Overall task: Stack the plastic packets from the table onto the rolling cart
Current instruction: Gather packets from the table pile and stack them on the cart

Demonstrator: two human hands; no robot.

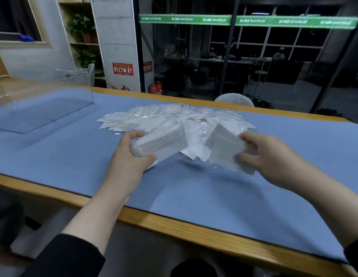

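Gripping packet bundles: your left hand [132, 156] and right hand [262, 154] each clasp light, slippery plastic packets [174, 118], frame centre; pinch bundle ends.

We observe two bare forearms; each hand, left hand [132, 156] and right hand [268, 154], carries no glove or ring; behind each wrist, well back, sits a black sleeve [68, 256] cuff.
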